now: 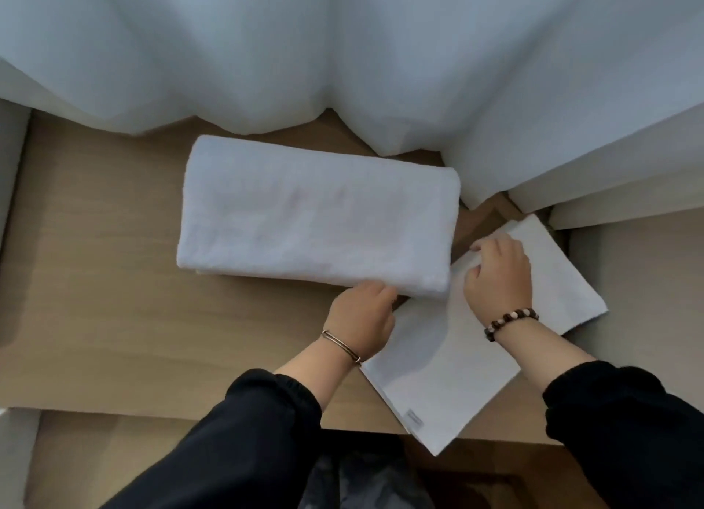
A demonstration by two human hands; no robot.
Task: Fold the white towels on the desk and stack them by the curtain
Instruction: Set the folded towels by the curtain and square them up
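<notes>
Only one small, unreadable label (414,419) shows, on the flat towel (438,364).

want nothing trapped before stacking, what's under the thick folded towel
The folded towel lies on the wooden desk. Fingers of the left hand go under its near edge, and its right corner seems to overlap the flat towel. Anything beneath its middle is covered.

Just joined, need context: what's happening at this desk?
A person is folding white towels on a wooden desk. One thick folded towel lies close to the curtain; the left hand grips its near right corner. The right hand pinches the edge of a thinner, flat towel lying to the right, not yet stacked.
</notes>
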